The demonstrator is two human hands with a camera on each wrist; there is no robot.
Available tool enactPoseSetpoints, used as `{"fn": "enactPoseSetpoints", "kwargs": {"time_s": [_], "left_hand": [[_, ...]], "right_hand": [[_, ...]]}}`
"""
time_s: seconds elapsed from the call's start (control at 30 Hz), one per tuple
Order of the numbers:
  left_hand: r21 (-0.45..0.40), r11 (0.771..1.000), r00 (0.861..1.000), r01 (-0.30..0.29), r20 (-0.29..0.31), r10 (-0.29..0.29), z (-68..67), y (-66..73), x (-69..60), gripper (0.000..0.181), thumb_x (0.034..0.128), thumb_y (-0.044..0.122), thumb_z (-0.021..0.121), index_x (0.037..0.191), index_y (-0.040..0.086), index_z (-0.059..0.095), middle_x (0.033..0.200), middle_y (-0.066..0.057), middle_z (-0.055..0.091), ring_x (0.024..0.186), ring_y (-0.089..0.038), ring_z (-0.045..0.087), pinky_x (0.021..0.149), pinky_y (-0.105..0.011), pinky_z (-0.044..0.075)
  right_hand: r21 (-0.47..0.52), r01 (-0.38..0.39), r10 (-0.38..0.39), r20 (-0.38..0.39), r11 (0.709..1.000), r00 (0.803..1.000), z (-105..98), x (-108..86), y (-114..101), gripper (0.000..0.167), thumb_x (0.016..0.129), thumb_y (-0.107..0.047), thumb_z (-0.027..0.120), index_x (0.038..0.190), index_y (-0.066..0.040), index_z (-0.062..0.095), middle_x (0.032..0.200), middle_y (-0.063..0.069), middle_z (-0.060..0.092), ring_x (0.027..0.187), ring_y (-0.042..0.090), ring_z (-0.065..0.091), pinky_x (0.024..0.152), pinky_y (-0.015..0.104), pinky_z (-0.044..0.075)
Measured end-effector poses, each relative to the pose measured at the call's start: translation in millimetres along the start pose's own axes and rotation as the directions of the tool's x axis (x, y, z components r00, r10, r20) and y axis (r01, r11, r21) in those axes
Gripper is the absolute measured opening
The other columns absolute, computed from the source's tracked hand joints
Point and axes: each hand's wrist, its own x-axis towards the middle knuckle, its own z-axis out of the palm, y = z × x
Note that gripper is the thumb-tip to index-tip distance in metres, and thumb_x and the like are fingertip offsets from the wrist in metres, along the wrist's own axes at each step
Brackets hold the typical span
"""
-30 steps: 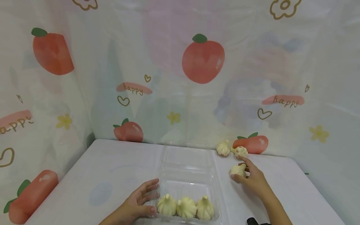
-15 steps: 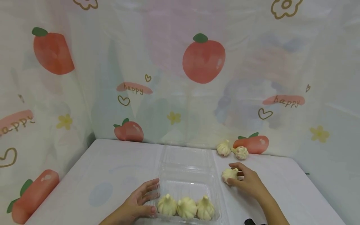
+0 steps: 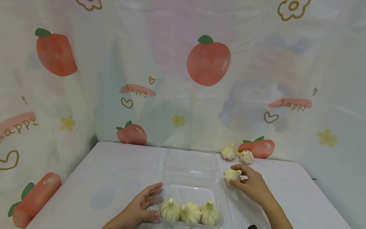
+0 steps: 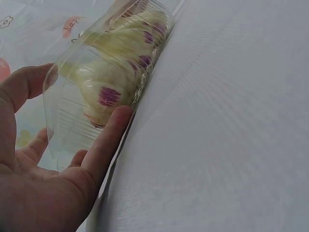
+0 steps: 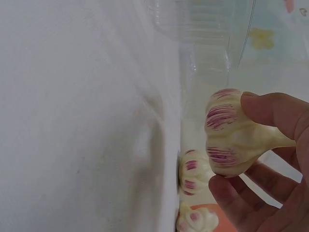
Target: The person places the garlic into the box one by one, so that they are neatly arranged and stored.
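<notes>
My right hand (image 3: 253, 183) pinches a garlic bulb (image 3: 231, 176) between thumb and fingers, to the right of a clear plastic clamshell box (image 3: 190, 190). In the right wrist view this held bulb (image 5: 227, 133) shows purple streaks on its base and is lifted off the white table. Three garlic bulbs (image 3: 190, 212) stand in a row along the near side of the box. My left hand (image 3: 143, 205) rests at the box's left side, fingers spread. The left wrist view shows its thumb and fingers (image 4: 108, 137) touching the clear wall.
Two more garlic bulbs (image 3: 228, 152) lie at the table's back edge, against the printed backdrop (image 3: 200, 105). The box's open lid (image 3: 191, 160) lies flat behind its base. A small black object (image 3: 252, 227) shows at the bottom edge.
The right hand has carried its garlic bulb left toward the box, away from the two bulbs at the back. My left hand has stayed at the box's side.
</notes>
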Motion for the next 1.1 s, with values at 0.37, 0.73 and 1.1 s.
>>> {"fn": "enactPoseSetpoints", "kwargs": {"time_s": [0.37,0.73,1.1], "left_hand": [[0.006,1.0,1.0,0.014,-0.016,-0.014,1.4,0.7,-0.6,0.081,0.0952,0.015,0.069,0.159,0.013,0.02,0.163,-0.026,0.011,0.146,-0.045,0.024,0.095,-0.048,0.052],[0.001,1.0,0.999,0.023,-0.022,-0.023,2.0,0.4,-1.1,0.08,0.0953,0.016,0.069,0.159,0.015,0.021,0.163,-0.025,0.011,0.146,-0.045,0.025,0.095,-0.048,0.052],[0.019,1.0,1.0,0.0,-0.001,0.0,0.2,-1.2,-0.6,0.081,0.0951,0.017,0.068,0.16,0.016,0.02,0.163,-0.025,0.011,0.146,-0.045,0.025,0.094,-0.049,0.052]], "right_hand": [[-0.017,0.099,-0.1,-0.062,0.995,0.993,-0.1,-4.7,-15.8,0.045,0.081,-0.028,0.084,0.12,-0.018,0.066,0.119,0.002,0.067,0.106,0.024,0.061,0.077,0.033,0.059],[0.003,0.191,-0.189,-0.106,0.982,0.976,4.7,-6.9,-25.8,0.045,0.081,-0.023,0.085,0.121,-0.017,0.065,0.117,0.0,0.069,0.1,0.005,0.061,0.075,0.035,0.059],[0.043,0.253,-0.248,-0.095,0.967,0.964,16.1,-9.3,-35.1,0.046,0.08,-0.02,0.085,0.121,-0.019,0.064,0.117,-0.004,0.067,0.105,0.006,0.06,0.073,0.032,0.059]]}}
